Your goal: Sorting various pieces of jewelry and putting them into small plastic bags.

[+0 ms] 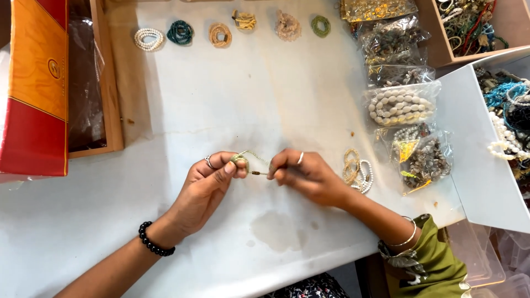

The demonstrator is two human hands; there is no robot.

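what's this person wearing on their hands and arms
The left hand has a silver ring on one finger and a bracelet of round black beads at the wrist. The right hand has a plain band ring, thin silver bangles and an olive-green sleeve.

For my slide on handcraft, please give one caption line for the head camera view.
Left hand and right hand pinch a small beaded string over a white table.
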